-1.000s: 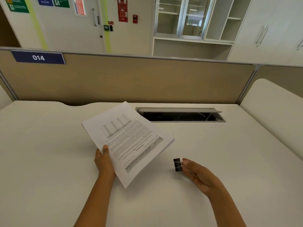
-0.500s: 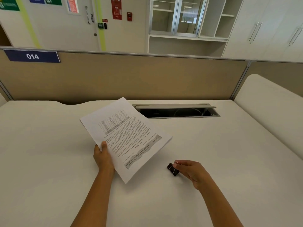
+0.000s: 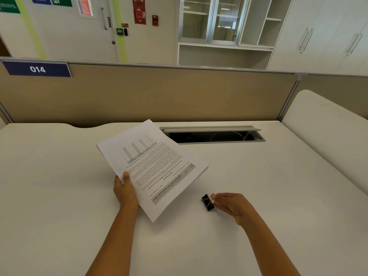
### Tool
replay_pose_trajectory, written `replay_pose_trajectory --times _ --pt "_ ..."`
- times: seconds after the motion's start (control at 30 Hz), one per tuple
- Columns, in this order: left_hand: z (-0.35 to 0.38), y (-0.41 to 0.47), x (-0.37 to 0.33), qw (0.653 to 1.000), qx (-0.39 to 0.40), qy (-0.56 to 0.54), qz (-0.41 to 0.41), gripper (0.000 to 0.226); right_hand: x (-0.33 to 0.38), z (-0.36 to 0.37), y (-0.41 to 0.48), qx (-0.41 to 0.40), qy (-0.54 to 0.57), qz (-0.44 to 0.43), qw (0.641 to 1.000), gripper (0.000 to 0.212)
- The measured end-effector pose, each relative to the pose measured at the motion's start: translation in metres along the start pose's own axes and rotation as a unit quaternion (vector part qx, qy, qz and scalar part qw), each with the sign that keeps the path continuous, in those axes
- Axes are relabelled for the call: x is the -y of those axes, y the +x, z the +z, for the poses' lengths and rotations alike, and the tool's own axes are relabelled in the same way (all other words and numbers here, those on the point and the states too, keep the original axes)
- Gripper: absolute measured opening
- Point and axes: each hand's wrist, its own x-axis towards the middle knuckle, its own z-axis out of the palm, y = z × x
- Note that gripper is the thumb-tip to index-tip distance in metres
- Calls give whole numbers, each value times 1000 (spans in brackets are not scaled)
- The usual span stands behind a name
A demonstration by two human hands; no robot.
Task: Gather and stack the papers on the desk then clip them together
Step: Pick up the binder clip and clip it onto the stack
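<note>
A stack of printed white papers (image 3: 153, 166) is held tilted above the white desk (image 3: 59, 196), gripped at its left edge by my left hand (image 3: 124, 193), thumb on top. To the right of the stack's lower corner lies a small black binder clip (image 3: 207, 202) on the desk. My right hand (image 3: 231, 205) pinches the clip's wire handles between fingertips and thumb. The clip and the papers are apart.
An open cable slot (image 3: 213, 135) with a raised lid is set into the desk behind the papers. A beige partition (image 3: 159, 96) with a blue "014" sign (image 3: 37, 69) closes the far edge. A second white desk (image 3: 328, 124) adjoins at the right.
My right hand closed its fingers on the binder clip's handles and turned the clip slightly on the desk. The paper stack stays in my left hand, nearly unmoved.
</note>
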Motion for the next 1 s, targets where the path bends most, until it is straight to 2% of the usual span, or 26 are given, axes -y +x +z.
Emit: replay_pose_trajectory --times 0.23,0.4,0.5,0.53,0.6,0.63,1.0 --pt "-1 2 1 1000 -6 -9 -6 30 -7 -11 -7 11 12 5 1000 42" --pt "-1 3 3 1000 -7 -4 1 31 -10 -5 -23 -11 151 -29 988 52" --pt "0 1 3 1000 -12 -10 6 30 -7 7 -32 3 237 -44 970 77" --pt "-1 0 3 1000 -14 -13 10 30 -6 12 -34 2 259 -46 965 68" --pt "0 -1 4 999 -19 -16 22 30 -2 22 -40 -18 300 -42 953 34" --pt "1 -3 4 999 -21 -17 29 31 1 27 -42 -30 310 -40 949 26" --pt "2 -8 5 994 -37 -45 89 31 6 53 -26 -100 306 -38 946 14"
